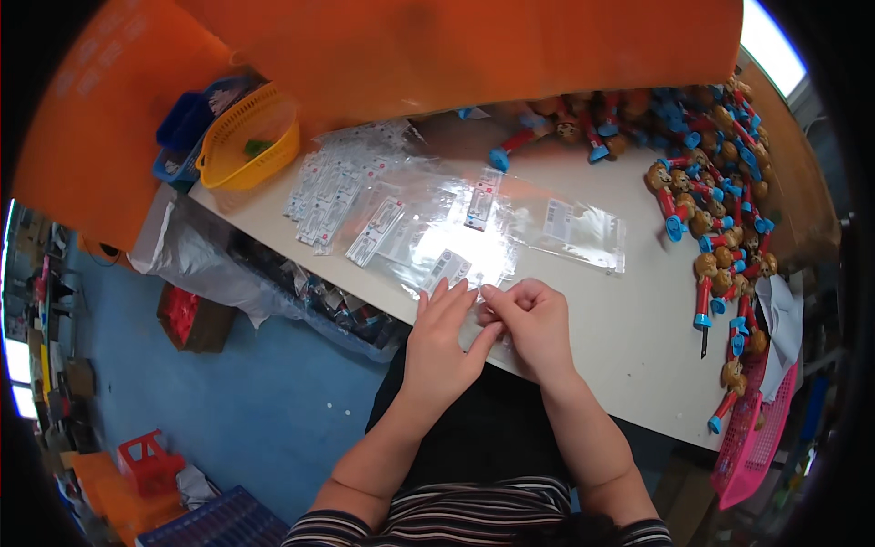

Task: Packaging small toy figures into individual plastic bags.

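Note:
At the table's near edge, my left hand [445,345] lies over a clear plastic bag [453,266] with its fingers stretched out flat. Beside it, my right hand [540,326] has thumb and fingers pinched together at the bag's near end; the exact grip is partly hidden. More clear bags with white labels [558,221] are spread just beyond, shining under the light. A small printed card [482,199] rests among them. Left of the bags are a small stack of printed cards [375,232] and a larger, loosely fanned pile of cards [330,187].
Toy figures [706,219] with brown heads, red bodies and blue ends crowd the table's right side. A yellow basket [208,155] stands far left, near blue bins [182,121]. A pink basket [761,438] hangs by the right edge. An orange sheet [474,46] borders the far side.

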A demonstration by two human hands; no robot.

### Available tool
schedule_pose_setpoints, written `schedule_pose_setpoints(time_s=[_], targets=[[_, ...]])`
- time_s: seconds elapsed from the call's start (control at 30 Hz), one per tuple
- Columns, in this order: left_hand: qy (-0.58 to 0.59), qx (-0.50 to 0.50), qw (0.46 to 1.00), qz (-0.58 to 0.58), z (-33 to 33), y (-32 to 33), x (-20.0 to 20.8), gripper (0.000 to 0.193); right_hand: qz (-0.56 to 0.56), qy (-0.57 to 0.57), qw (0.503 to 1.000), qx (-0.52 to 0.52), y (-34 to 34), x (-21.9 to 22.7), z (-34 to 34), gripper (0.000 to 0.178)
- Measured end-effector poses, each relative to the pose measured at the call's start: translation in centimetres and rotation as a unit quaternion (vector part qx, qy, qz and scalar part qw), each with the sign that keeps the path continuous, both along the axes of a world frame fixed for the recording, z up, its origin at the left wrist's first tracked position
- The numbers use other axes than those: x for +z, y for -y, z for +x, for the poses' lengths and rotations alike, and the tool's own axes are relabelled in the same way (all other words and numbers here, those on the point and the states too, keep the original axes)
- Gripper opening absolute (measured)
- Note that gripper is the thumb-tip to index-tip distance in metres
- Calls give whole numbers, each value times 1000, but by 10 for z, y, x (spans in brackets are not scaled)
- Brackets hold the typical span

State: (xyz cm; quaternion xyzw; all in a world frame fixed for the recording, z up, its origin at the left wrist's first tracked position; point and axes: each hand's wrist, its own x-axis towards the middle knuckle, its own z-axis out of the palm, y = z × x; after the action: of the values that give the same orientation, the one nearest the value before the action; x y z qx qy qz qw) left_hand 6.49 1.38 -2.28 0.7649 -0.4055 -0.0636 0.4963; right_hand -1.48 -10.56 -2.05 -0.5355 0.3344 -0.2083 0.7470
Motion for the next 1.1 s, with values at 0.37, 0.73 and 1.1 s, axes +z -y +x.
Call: schedule_pose_setpoints(time_s=[0.37,0.73,1.1], targets=[[152,80,972,163,-21,16,-12,38,-169,-136,973,82,35,39,-37,19],[167,67,984,15,-25,23,-16,16,-618,-437,616,-219,204,19,-83,29],[163,48,985,26,-19,25,-18,13,-641,-139,740,-151,101,35,-132,25]])
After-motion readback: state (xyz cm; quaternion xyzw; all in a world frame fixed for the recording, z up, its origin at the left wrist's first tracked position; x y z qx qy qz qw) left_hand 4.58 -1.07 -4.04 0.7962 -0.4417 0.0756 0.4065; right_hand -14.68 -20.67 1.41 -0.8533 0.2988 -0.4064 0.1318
